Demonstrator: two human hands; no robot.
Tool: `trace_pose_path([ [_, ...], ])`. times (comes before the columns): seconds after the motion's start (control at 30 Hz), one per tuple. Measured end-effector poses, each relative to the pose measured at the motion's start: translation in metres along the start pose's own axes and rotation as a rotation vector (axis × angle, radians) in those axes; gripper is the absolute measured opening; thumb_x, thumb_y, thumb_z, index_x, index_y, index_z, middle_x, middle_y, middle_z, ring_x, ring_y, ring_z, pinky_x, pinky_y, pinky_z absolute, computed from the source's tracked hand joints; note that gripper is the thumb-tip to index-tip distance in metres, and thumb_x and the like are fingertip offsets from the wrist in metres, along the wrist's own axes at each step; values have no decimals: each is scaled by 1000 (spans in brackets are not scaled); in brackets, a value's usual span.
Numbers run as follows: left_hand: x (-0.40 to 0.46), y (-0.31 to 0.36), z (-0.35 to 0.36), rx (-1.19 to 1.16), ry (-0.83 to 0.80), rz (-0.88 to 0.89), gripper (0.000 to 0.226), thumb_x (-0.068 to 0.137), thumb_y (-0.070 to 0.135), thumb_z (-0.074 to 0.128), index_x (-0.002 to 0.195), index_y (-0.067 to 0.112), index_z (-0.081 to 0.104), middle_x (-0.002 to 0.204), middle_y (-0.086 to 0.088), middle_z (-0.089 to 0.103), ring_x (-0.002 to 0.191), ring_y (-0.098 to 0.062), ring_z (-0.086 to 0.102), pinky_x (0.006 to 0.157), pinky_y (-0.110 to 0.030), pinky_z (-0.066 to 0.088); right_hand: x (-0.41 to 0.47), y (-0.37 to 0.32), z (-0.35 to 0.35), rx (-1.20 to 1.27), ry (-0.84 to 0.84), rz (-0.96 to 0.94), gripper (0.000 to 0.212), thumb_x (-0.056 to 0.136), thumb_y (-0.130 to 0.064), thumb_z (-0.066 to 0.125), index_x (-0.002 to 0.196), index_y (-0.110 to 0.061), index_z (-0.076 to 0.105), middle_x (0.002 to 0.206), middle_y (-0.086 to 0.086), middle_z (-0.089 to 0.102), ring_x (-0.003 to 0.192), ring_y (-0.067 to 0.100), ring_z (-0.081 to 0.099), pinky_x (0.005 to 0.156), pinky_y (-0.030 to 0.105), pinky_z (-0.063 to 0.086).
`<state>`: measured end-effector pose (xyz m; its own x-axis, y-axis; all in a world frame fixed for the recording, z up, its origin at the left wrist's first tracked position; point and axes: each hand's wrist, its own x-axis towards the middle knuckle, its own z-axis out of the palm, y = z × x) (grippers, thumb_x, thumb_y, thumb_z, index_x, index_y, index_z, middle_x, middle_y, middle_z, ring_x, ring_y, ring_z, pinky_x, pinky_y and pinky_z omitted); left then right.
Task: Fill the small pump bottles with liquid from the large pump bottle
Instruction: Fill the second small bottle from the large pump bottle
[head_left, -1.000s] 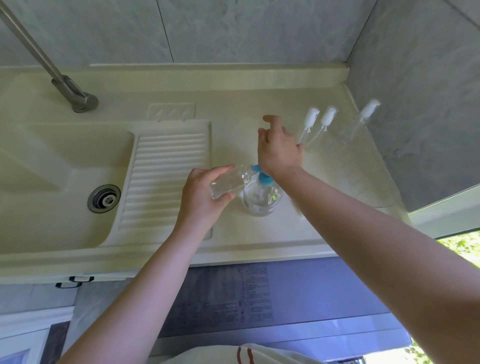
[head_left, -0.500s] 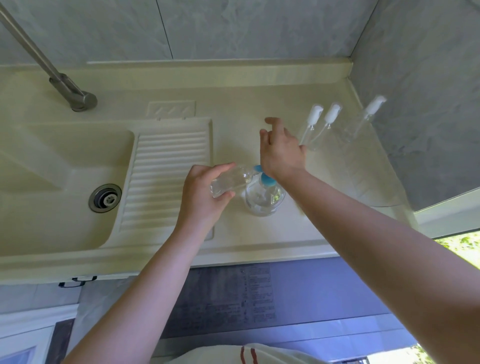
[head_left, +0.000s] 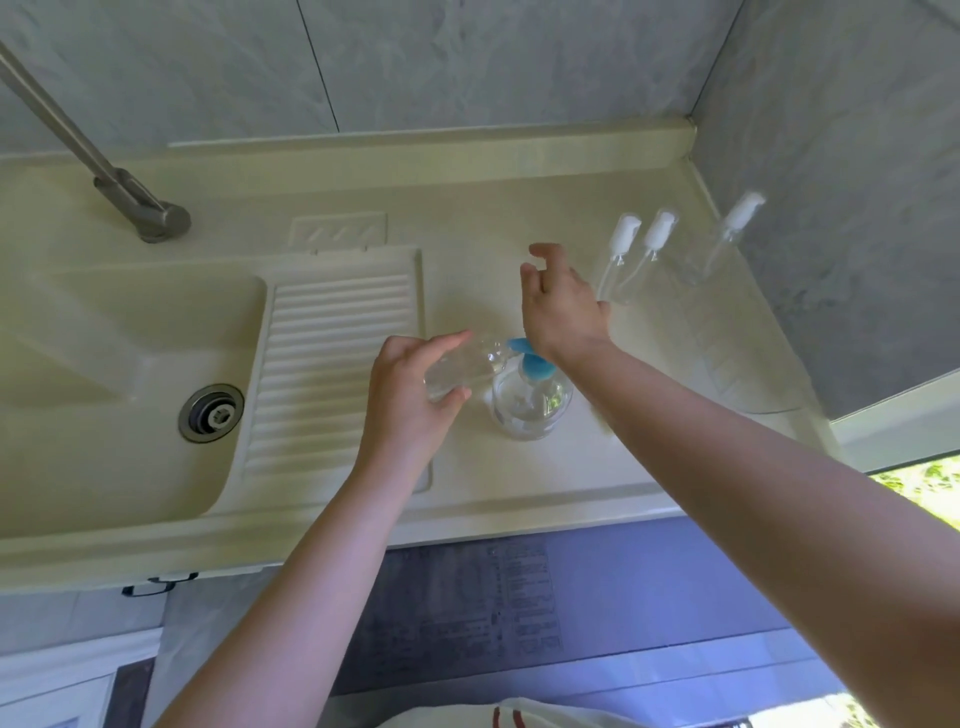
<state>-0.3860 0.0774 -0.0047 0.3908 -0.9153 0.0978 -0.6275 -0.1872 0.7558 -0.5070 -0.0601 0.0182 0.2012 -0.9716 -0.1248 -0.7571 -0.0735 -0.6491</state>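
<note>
The large clear pump bottle (head_left: 530, 410) with a blue pump head (head_left: 535, 366) stands on the counter right of the ribbed drainboard. My left hand (head_left: 410, 395) grips a small clear bottle (head_left: 462, 366), tilted on its side with its open mouth at the blue nozzle. My right hand (head_left: 563, 306) lies over the pump head, the heel of the palm on it and the fingers loose and raised. Three small pump bottles with white tops stand behind: two together (head_left: 615, 260) (head_left: 649, 254), one nearer the wall (head_left: 727, 234).
A cream sink basin (head_left: 130, 353) with a metal drain (head_left: 211, 413) lies at the left, and a grey tap (head_left: 140, 208) stands behind it. A ribbed drainboard (head_left: 332, 358) sits between basin and bottles. A tiled wall (head_left: 831, 208) bounds the counter at the right.
My right hand has sunk slightly over the blue pump head. My left hand and the small bottle have stayed at the nozzle.
</note>
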Motion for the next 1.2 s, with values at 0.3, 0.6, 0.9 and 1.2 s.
trace_pose_path([
  [0.3,3,-4,-2,12,-2,10,63,75,9,80,127,40,61,109,0,51,102,-10,51,92,1,27,-7,2,1,-45,47,-47,37,105,-35,26,139,-28,40,129,1,60,122,30,50,99,45,29],
  [0.6,4,-3,-5,6,-1,15,63,75,7,80,126,39,62,110,-1,52,98,-4,49,90,4,26,0,-3,-6,-62,41,-80,40,105,-39,26,141,-28,37,132,-1,60,125,30,49,100,45,27],
  [0.9,6,0,-5,8,-14,22,63,75,7,79,125,41,61,110,-1,52,99,-5,48,90,3,26,0,-4,-9,18,-4,30,40,104,-38,26,142,-29,37,136,1,56,128,29,47,102,45,25],
  [1.2,10,-3,-6,27,-40,18,64,73,7,80,125,39,62,108,-1,51,103,-11,51,93,-2,28,-14,3,3,-104,82,-49,39,105,-35,27,141,-30,39,131,-1,59,126,29,46,99,43,27],
])
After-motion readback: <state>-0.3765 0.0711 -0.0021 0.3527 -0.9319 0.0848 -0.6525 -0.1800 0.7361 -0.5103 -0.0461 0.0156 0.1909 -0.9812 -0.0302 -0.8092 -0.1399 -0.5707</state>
